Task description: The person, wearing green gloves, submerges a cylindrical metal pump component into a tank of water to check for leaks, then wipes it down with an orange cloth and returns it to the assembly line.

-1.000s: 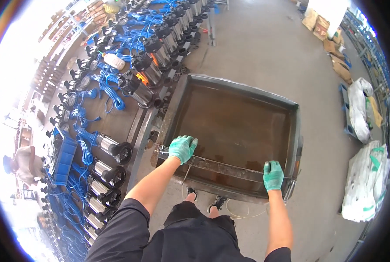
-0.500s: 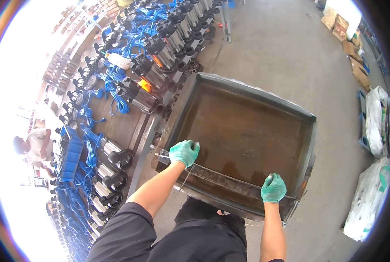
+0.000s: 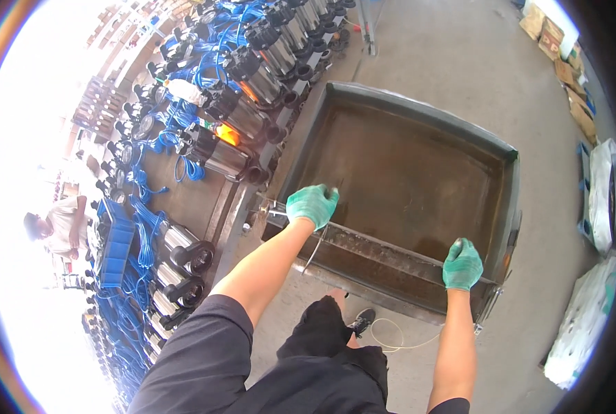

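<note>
A dark rectangular metal tank point(image 3: 418, 109) stands in front of me with brown liquid point(image 3: 397, 172) in it. Across its near part runs a flat metal crossbar point(image 3: 384, 250). My left hand point(image 3: 312, 205), in a green glove, is closed round the left part of this bar. Near its right end, my right hand point(image 3: 462, 264) has the same kind of glove and is also closed on the bar. Both arms reach forward, and the undersides of my fingers are hidden. A thin rod point(image 3: 314, 250) hangs by the bar below my left hand.
Steel pumps point(image 3: 221, 153) with blue cables line the left, close to the tank. A blue crate point(image 3: 116, 241) and another person point(image 3: 66, 224) are farther left. White wrapped bundles point(image 3: 580, 324) and cardboard point(image 3: 573, 90) lie along the right. A thin pale hose point(image 3: 397, 338) lies by my shoe point(image 3: 363, 322).
The tank, with both hands on its bar, has shifted farther from my body and rightward in the picture. My arms reach out more, and my shoe and more hose now show.
</note>
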Demonstrator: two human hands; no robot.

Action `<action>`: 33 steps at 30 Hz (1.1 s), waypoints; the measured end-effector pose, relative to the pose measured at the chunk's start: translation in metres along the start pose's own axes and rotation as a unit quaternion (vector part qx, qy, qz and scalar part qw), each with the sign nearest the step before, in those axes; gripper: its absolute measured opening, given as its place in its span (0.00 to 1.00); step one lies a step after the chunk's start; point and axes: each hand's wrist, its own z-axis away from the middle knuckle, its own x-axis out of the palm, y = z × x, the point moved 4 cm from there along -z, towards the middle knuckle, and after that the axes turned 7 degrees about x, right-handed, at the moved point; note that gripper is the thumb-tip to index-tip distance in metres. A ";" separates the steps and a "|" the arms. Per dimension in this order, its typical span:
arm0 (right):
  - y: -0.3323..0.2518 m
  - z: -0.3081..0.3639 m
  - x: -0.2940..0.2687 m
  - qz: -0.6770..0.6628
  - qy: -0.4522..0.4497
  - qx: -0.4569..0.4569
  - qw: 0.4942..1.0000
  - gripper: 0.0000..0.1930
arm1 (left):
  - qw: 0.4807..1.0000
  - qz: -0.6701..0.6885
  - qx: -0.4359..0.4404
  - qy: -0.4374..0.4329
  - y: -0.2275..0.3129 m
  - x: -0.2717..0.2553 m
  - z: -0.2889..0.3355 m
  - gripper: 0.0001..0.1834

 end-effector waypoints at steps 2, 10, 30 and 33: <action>-0.001 -0.017 0.003 0.000 0.004 0.013 1.000 0.15 | 1.000 0.009 0.010 -0.005 0.004 -0.003 -0.015 0.26; -0.001 -0.094 0.021 0.038 0.001 0.037 0.999 0.18 | 0.999 0.027 0.021 -0.004 0.033 -0.017 -0.085 0.25; 0.016 -0.228 0.067 0.087 -0.054 0.116 0.988 0.29 | 0.997 0.008 0.065 -0.041 0.088 -0.042 -0.219 0.23; 0.006 -0.231 0.064 0.087 -0.066 0.128 0.986 0.28 | 0.997 0.003 0.063 -0.034 0.088 -0.043 -0.225 0.23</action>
